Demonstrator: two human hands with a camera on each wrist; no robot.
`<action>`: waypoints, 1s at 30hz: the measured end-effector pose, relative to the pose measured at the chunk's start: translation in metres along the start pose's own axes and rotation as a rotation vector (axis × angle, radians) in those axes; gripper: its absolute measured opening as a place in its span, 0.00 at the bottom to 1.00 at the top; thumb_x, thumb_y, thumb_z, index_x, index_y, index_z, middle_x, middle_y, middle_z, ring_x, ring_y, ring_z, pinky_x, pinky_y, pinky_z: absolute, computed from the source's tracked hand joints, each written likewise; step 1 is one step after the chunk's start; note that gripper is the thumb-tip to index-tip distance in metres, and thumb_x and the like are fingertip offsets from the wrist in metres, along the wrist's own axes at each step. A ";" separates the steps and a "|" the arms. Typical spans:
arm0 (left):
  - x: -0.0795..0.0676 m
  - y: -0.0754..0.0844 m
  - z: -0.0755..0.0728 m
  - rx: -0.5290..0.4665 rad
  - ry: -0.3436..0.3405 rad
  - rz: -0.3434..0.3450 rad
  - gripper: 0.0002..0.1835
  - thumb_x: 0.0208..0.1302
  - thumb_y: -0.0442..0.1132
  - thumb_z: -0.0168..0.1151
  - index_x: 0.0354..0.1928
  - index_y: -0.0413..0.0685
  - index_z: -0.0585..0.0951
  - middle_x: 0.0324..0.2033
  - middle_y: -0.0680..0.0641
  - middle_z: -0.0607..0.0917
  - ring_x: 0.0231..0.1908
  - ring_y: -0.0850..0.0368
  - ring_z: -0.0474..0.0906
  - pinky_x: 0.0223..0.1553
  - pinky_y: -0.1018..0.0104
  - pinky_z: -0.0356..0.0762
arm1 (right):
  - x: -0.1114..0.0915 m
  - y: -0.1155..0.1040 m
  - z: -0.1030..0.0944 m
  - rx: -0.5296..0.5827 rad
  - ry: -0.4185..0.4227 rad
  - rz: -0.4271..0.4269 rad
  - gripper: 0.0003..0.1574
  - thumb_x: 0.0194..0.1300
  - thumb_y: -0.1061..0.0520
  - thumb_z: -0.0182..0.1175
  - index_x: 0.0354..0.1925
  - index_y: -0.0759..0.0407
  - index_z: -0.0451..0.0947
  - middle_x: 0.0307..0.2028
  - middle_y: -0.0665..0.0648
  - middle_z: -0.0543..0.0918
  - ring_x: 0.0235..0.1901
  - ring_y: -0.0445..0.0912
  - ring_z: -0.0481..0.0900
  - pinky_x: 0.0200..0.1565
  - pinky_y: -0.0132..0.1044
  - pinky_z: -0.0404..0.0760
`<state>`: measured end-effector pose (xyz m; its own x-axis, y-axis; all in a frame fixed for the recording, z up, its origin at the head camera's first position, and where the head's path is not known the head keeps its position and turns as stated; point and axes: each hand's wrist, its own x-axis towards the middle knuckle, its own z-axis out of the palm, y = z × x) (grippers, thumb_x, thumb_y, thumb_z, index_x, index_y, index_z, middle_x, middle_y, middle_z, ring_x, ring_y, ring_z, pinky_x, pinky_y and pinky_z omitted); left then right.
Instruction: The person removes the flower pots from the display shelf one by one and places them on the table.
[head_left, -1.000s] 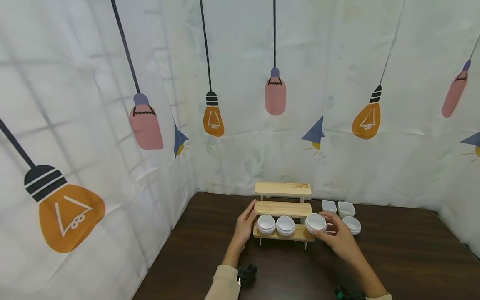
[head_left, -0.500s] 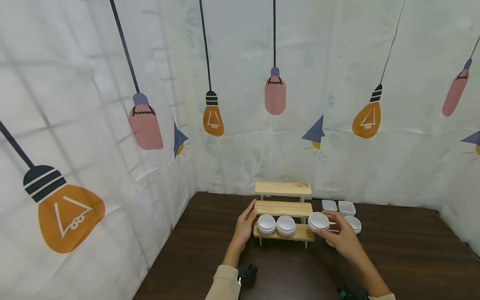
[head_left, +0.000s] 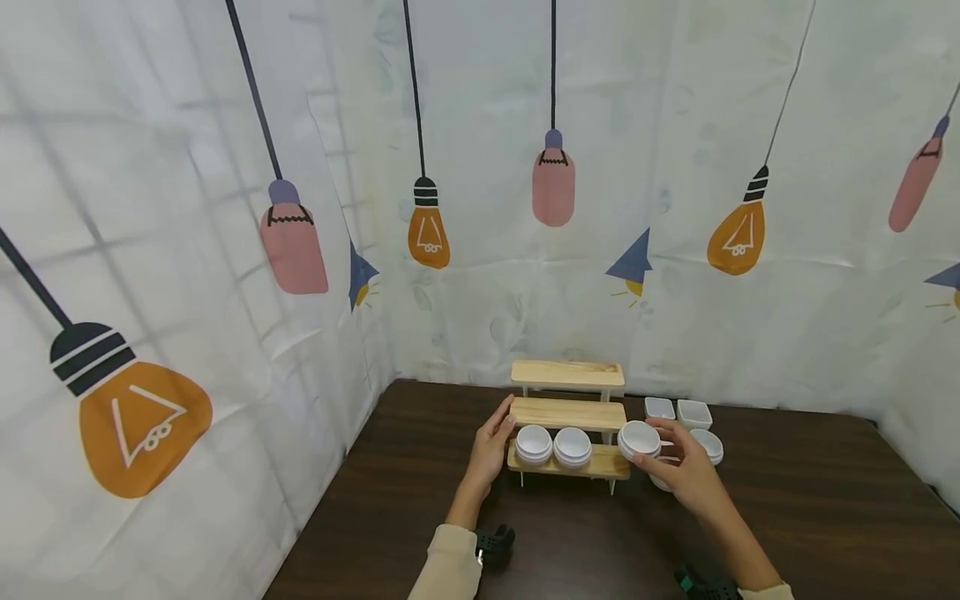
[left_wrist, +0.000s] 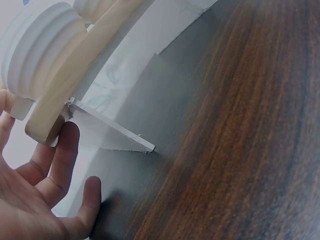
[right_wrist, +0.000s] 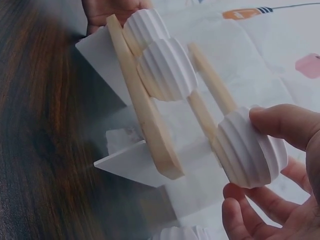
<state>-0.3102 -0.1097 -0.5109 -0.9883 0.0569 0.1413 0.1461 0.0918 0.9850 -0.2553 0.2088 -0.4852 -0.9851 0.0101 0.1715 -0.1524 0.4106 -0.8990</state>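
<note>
A three-tier wooden shelf stand (head_left: 607, 460) with white supports stands on the dark table. On its lowest board sit two ribbed white bowls, a left bowl (head_left: 534, 443) and a middle bowl (head_left: 572, 447). My left hand (head_left: 486, 454) rests against the stand's left end; the left wrist view shows fingertips (left_wrist: 70, 137) touching the end of a board (left_wrist: 75, 75). My right hand (head_left: 686, 468) pinches a third ribbed bowl (right_wrist: 250, 150) between thumb and fingers. That bowl is tilted and raised by the right end of the lowest board, apart from the other two.
Behind the right hand are two square white dishes, one left (head_left: 659, 407) and one right (head_left: 694, 414), and a round bowl (head_left: 707, 444). Another white bowl (head_left: 661, 483) shows partly beneath the hand. A patterned curtain (head_left: 480, 325) closes the table's back.
My right hand has drawn the bowl slightly to the right, away from the middle bowl. A bowl under the right hand has come partly into sight. The left hand stays against the stand.
</note>
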 end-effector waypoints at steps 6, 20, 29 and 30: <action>0.015 -0.019 0.001 0.013 0.021 0.011 0.26 0.81 0.47 0.51 0.77 0.61 0.68 0.66 0.46 0.79 0.47 0.59 0.74 0.52 0.63 0.72 | 0.003 -0.005 -0.007 0.010 0.002 -0.006 0.41 0.64 0.56 0.72 0.70 0.60 0.68 0.60 0.71 0.78 0.41 0.42 0.79 0.37 0.35 0.80; 0.003 -0.003 0.000 -0.008 -0.014 0.002 0.26 0.82 0.42 0.49 0.78 0.53 0.66 0.63 0.40 0.80 0.45 0.58 0.73 0.48 0.60 0.71 | -0.001 0.001 -0.026 -0.002 0.044 0.004 0.39 0.65 0.56 0.72 0.69 0.60 0.68 0.60 0.70 0.77 0.39 0.35 0.77 0.36 0.36 0.80; 0.007 -0.014 0.000 0.002 -0.008 0.022 0.27 0.81 0.48 0.51 0.77 0.58 0.67 0.68 0.45 0.78 0.48 0.59 0.74 0.53 0.60 0.73 | -0.004 0.004 -0.041 0.005 0.036 -0.045 0.39 0.65 0.55 0.71 0.69 0.60 0.67 0.49 0.42 0.80 0.41 0.36 0.79 0.38 0.36 0.81; 0.010 -0.019 0.000 0.007 -0.002 0.022 0.26 0.80 0.49 0.51 0.77 0.60 0.67 0.69 0.46 0.77 0.48 0.58 0.75 0.54 0.59 0.73 | -0.004 0.005 -0.043 0.003 0.041 -0.054 0.39 0.65 0.55 0.71 0.69 0.61 0.68 0.47 0.37 0.79 0.40 0.35 0.79 0.38 0.35 0.81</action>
<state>-0.3226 -0.1107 -0.5285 -0.9848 0.0614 0.1623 0.1678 0.0976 0.9810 -0.2483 0.2502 -0.4732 -0.9715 0.0250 0.2359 -0.2054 0.4088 -0.8892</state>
